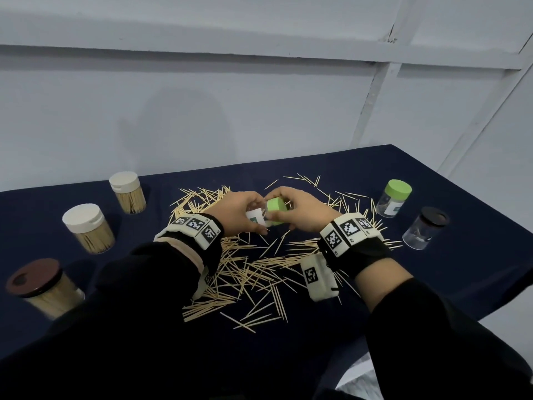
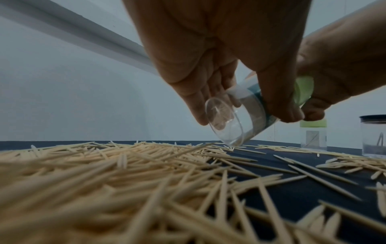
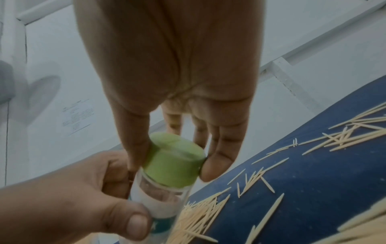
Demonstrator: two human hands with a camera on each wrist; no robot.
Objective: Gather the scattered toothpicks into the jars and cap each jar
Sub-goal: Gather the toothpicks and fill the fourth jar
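My left hand (image 1: 245, 210) grips a clear, empty-looking jar (image 2: 234, 122) with a white and teal label, tilted just above the table. My right hand (image 1: 300, 209) pinches its green cap (image 3: 175, 161) between thumb and fingers; the cap sits on the jar's mouth. Loose toothpicks (image 1: 253, 269) lie scattered over the dark blue tablecloth (image 1: 432, 284) under and around both hands. In the left wrist view the jar's round base (image 2: 223, 122) faces the camera, its lower edge close to the toothpicks (image 2: 125, 173).
At the left stand three capped jars full of toothpicks: two white-capped (image 1: 128, 194) (image 1: 88, 228) and one brown-capped (image 1: 43, 287). At the right stand a green-capped jar (image 1: 393, 197) and a black-capped jar (image 1: 425, 230), both almost empty. A wall runs behind the table.
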